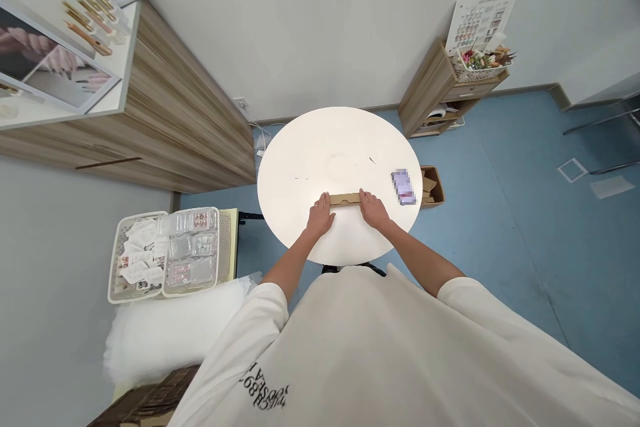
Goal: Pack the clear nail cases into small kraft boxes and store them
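Observation:
A flat brown cardboard box lies on the white round table, between my two hands. My left hand grips the box's left end, and a ring shows on one finger. At the right end, my right hand holds the box in the same way, its fingers over the edge. Nearest to my right hand is a purple, pixelated phone-like object on the table's right side.
Left of me, two white baskets hold clear packs and small packets, with white wrapping sheets below. An open carton of cardboard pieces stands beside the table. Wooden cabinets are at the left, and a small wooden stand is at the back right.

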The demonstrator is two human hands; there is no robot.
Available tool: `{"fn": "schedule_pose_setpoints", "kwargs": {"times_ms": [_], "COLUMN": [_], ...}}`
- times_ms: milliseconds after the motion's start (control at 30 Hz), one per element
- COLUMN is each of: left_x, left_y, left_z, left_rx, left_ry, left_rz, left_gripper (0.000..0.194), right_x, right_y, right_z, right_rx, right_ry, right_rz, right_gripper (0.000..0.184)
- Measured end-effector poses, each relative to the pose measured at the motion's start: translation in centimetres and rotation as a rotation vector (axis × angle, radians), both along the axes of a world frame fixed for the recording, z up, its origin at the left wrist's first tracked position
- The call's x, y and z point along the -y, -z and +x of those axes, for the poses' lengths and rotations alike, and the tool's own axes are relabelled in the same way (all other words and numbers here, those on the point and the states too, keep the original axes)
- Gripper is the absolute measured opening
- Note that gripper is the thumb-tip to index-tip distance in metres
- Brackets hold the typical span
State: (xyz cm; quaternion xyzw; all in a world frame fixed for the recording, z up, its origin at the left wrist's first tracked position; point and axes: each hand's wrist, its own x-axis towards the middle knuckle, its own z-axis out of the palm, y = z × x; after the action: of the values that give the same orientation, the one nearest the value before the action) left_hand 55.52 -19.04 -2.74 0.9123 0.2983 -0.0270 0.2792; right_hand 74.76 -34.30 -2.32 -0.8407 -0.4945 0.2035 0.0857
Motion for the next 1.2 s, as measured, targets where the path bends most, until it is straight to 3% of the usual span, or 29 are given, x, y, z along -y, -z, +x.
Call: {"fn": "schedule_pose_setpoints", "kwargs": {"times_ms": [133, 267, 633, 800, 967, 1200], "left_x": [1.3, 1.6, 1.1, 3.2, 5.4, 4.9], "left_y": [0.7, 0.9, -0.6, 1.1, 3.1, 3.1], "left_z": [-0.5, -0.5, -0.5, -3.0, -4.7, -4.0], "left_rx": [-0.072, -0.071, 0.096, 0.078, -0.006, 0.014], "left_ry": [0.011, -0.032, -0.13, -0.122, -0.054, -0.082], "left_rz": [0.024, 0.01, -0.093, -0.16, -0.162, -0.17], "left_gripper": [0.094, 0.098, 0.058, 0.055, 0.065, 0.065], "right_x": [0.5, 0.3, -0.2, 2.0, 3.7, 3.8], "right_y": [0.6, 0.5, -1.0, 0.7, 2.1, 2.2], "right_z": [-1.1, -1.4, -1.9, -3.2, -4.7, -5.0], "right_rx": [0.027, 0.026, -0.155, -0.258, -0.269, -0.223], "right_ry": [-0.017, -0.016, 0.16, 0.153, 0.116, 0.142], "right_rz": [-0.048, -0.055, 0.102, 0.094, 0.062, 0.005], "right_gripper": [0.077, 0.08, 0.047, 0.037, 0.041, 0.049]}}
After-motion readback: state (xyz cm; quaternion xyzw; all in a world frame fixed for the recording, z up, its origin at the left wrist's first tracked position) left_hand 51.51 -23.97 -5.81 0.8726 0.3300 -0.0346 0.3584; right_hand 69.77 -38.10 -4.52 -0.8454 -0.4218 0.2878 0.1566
